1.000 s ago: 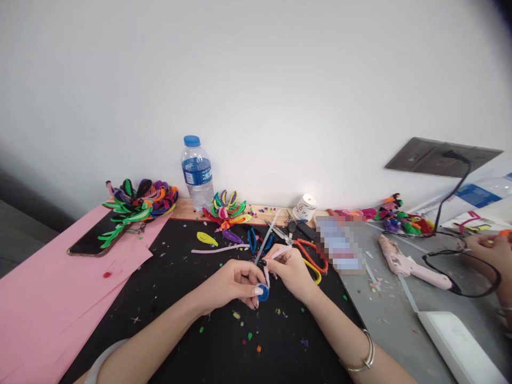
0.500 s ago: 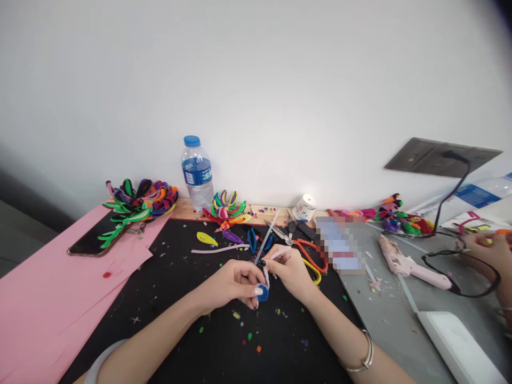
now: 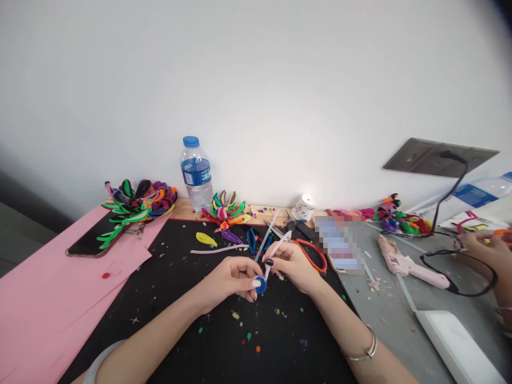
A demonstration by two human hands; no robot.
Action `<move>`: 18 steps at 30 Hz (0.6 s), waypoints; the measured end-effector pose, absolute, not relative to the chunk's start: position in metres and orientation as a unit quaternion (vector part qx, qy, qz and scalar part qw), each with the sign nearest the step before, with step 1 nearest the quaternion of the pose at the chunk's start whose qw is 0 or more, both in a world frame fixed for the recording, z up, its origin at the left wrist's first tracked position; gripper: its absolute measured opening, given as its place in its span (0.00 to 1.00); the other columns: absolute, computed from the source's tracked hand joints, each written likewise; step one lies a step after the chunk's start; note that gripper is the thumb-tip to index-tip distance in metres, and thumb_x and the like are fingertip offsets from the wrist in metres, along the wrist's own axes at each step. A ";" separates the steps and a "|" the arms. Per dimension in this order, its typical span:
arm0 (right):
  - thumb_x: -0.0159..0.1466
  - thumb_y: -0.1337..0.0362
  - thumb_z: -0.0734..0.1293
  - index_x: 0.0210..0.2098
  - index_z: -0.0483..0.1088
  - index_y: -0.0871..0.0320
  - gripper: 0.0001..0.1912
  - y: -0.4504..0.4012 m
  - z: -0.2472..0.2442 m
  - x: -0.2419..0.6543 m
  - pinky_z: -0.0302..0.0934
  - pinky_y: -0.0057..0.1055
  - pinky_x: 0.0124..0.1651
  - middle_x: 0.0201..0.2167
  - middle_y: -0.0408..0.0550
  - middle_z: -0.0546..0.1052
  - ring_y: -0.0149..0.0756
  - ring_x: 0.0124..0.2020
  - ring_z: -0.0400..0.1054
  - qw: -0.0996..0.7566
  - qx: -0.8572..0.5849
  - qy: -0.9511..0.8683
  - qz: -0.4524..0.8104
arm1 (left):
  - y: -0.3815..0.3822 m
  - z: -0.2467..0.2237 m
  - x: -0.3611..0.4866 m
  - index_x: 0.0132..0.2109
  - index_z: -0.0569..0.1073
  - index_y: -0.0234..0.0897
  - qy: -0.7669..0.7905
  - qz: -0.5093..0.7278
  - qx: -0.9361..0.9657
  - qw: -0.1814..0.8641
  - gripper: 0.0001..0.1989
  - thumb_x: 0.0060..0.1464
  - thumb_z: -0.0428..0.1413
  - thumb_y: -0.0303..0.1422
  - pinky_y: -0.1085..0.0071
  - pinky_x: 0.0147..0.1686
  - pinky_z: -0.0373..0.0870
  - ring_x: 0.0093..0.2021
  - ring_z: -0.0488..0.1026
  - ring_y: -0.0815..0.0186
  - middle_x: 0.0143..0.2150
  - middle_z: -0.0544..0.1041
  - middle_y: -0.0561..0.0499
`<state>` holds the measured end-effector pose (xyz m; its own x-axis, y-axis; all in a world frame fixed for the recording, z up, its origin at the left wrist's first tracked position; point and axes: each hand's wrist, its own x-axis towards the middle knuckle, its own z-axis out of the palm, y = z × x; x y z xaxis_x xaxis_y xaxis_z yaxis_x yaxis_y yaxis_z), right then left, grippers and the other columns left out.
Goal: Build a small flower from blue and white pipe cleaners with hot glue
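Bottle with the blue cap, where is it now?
In the head view, the bottle stands by the wall, left of centre, between the big colourful bunch and the small colourful bunch.

**Limits of Visibility**

The left hand partly covers the blue coil. The right hand obscures part of the pale stem and part of the scissors. Screen content of the right phone is pixelated. Green loops overlap the left phone. Frame edges crop the pink paper, white case and a co-worker's arm.
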<state>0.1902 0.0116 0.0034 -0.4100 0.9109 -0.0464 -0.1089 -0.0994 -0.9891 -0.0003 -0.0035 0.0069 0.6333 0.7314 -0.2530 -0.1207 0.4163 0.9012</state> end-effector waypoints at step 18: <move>0.53 0.65 0.67 0.23 0.65 0.61 0.07 0.008 0.007 0.187 0.50 0.22 0.19 0.18 0.41 0.70 0.23 0.16 0.56 0.376 -0.394 -0.579 0.607 | -0.004 0.006 -0.001 0.33 0.72 0.32 0.323 0.261 0.453 0.789 0.12 0.41 0.62 0.34 0.73 0.26 0.68 0.23 0.70 0.71 0.24 0.72 0.53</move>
<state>0.1871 0.0082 0.0072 -0.4068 0.9125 -0.0426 0.0003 -0.0465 -0.9989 -0.0010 -0.0042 0.0057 0.6553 0.7040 -0.2739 -0.1184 0.4538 0.8832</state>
